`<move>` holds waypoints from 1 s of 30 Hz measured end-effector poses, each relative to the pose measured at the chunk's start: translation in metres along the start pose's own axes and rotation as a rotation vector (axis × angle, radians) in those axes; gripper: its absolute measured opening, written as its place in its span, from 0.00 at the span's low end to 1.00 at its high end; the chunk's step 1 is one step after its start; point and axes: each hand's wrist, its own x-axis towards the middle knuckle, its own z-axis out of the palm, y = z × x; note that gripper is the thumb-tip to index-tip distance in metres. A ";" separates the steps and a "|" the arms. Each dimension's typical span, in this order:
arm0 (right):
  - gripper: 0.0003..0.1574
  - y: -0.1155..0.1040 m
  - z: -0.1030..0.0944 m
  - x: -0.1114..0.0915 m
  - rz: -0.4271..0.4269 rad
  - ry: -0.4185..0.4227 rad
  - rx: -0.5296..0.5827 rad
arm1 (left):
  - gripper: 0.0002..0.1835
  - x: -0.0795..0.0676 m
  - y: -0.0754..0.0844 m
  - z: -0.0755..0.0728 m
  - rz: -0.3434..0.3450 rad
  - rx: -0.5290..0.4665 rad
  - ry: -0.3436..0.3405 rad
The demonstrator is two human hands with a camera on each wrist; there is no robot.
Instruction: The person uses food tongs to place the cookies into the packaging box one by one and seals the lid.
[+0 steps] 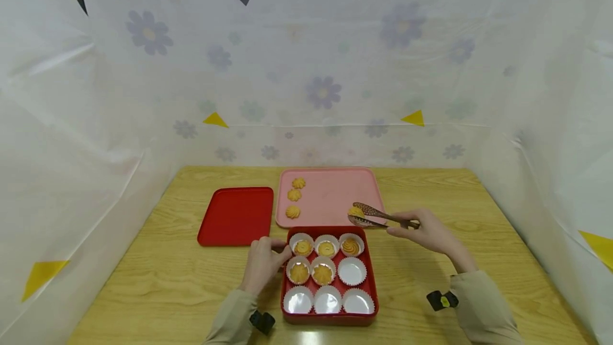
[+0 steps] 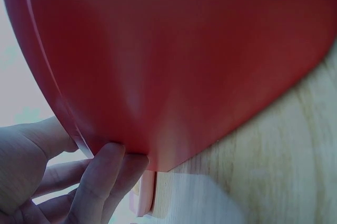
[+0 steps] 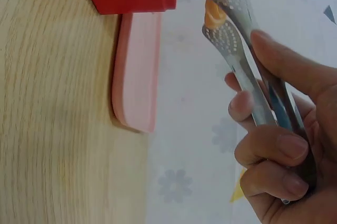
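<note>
My right hand [image 1: 426,232] grips metal tongs [image 3: 245,74] with perforated tips. Between the tips is a golden piped cookie [image 3: 214,14], held above the near right part of the pink tray [image 1: 335,190]. At the left side of the red box [image 1: 330,319], my left hand [image 2: 100,182] pinches its wall near the far corner, fingertips against the outside. Three rows of white paper cups fill the box. Cookies lie in the far row's cups and in two of the middle row, such as this cookie [image 1: 323,274]; the middle-right cup [image 1: 351,271] and near-row cups hold none.
Three cookies [image 1: 293,195] lie along the pink tray's left side. A flat red tray [image 1: 234,217] sits left of it on the wooden table [image 1: 163,281]. White flower-patterned sheeting [image 1: 325,68] encloses the back and both sides.
</note>
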 end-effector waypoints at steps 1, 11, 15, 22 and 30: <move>0.26 0.000 -0.001 -0.003 -0.008 -0.012 0.009 | 0.08 0.000 0.000 0.000 -0.001 0.001 -0.001; 0.27 -0.005 0.000 -0.022 -0.051 -0.107 -0.013 | 0.07 0.000 0.001 0.000 0.010 0.010 0.012; 0.30 -0.008 0.003 -0.026 -0.046 -0.149 -0.034 | 0.08 0.000 0.001 -0.001 0.011 0.017 0.016; 0.31 -0.015 0.006 -0.030 -0.041 -0.190 -0.049 | 0.08 0.000 0.001 -0.001 0.007 0.021 0.011; 0.32 -0.020 0.007 -0.030 -0.039 -0.215 -0.060 | 0.08 -0.001 0.002 -0.001 0.009 0.021 0.012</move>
